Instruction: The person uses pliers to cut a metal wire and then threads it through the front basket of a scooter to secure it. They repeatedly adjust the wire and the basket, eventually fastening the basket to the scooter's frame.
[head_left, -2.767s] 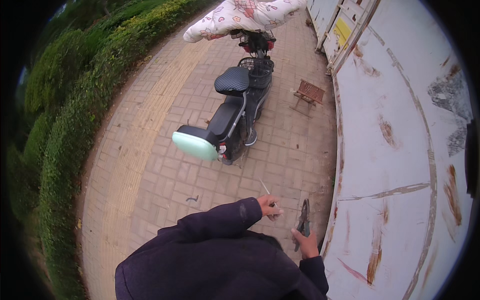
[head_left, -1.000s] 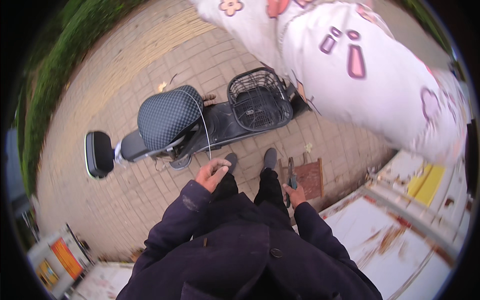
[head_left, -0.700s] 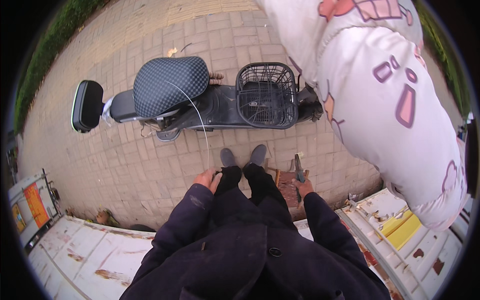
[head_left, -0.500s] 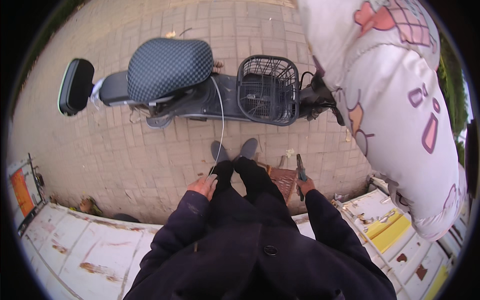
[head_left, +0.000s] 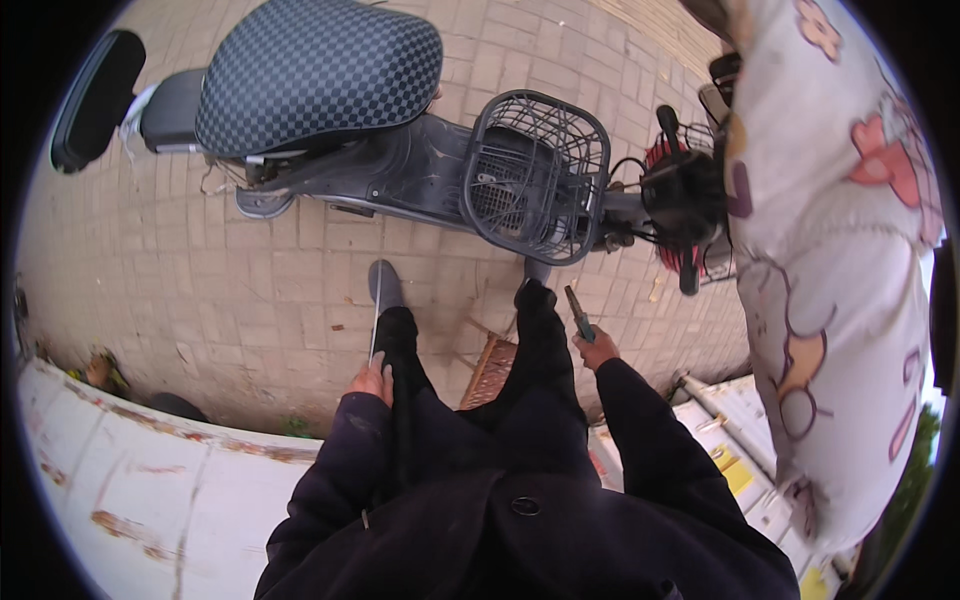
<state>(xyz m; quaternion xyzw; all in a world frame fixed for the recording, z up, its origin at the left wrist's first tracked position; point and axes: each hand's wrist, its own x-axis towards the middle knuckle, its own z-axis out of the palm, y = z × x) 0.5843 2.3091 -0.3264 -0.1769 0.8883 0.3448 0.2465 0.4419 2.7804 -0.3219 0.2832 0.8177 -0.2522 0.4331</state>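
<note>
1. Left of the stool (head_left: 490, 372), I am seeing the left hand (head_left: 372, 383) holding a wire, its fingers drawn together with no clear gap showing.
2. Also left of the stool, the thin, pale wire (head_left: 376, 325) is reaching forward from those fingers, crossing my view of the left shoe (head_left: 391, 288). I am judging it light, springy and slim enough to slip, so a firm pinch near its end is probably suiting it.
3. Right of the stool, the pliers (head_left: 580, 318) are pointing forward; I am expecting them to be stiff, fairly heavy and best held by the handles.
4. Just behind them, the right hand (head_left: 598, 350) is gripping those handles, fingers curled round; I am not managing to tell whether the jaws are parted.
</note>
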